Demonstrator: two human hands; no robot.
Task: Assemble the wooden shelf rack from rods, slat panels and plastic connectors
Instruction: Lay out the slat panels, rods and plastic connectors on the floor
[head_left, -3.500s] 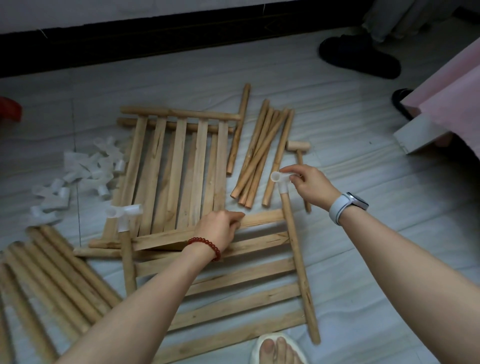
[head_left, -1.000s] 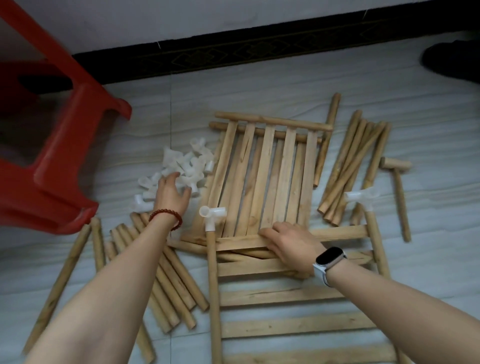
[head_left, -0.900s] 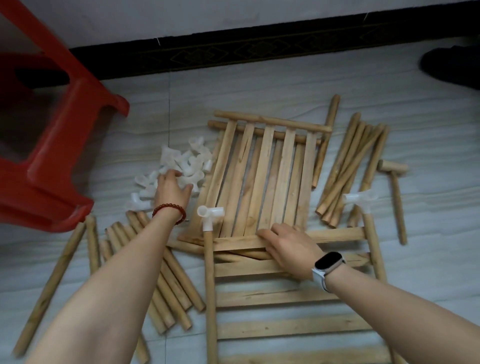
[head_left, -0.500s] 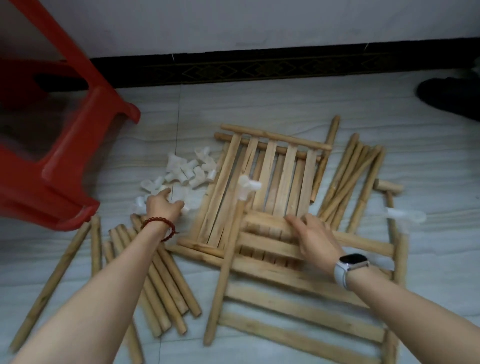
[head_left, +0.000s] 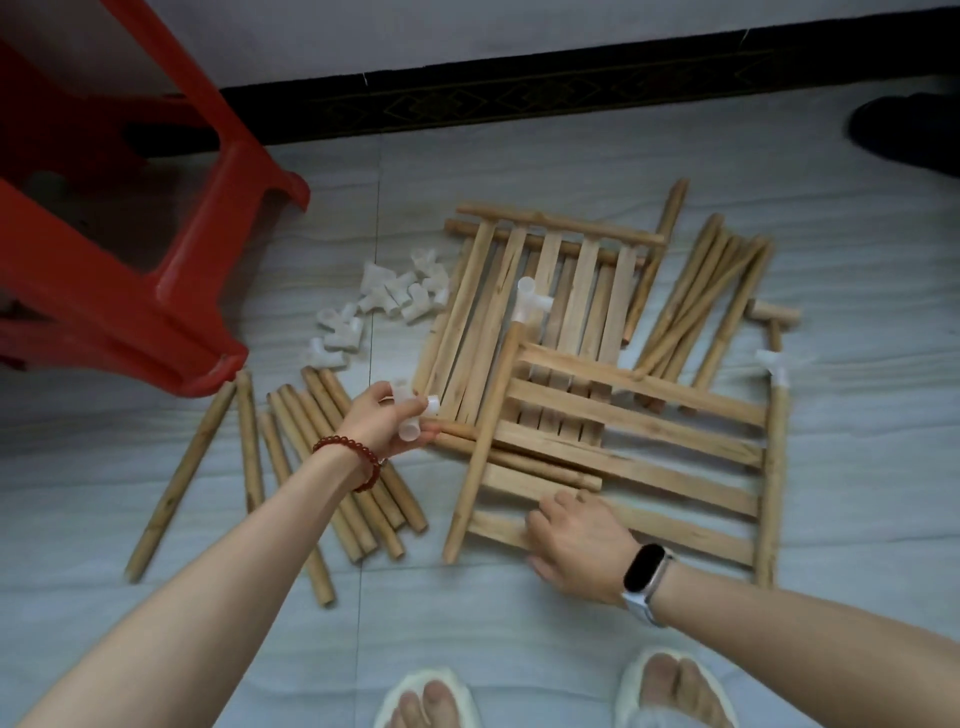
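Left hand (head_left: 382, 421) gripping a white connector (head_left: 410, 415), right hand (head_left: 576, 545) flat on slat panel (head_left: 639, 447), fingertips hidden, frame bottom cropping feet

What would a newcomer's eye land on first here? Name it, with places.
The red stool at upper left stands out against the pale floor. In the middle lies a slat panel with rods along its sides, each capped by a white connector; the right hand rests on its near edge. The left hand holds a connector, just in front of the loose connector pile.
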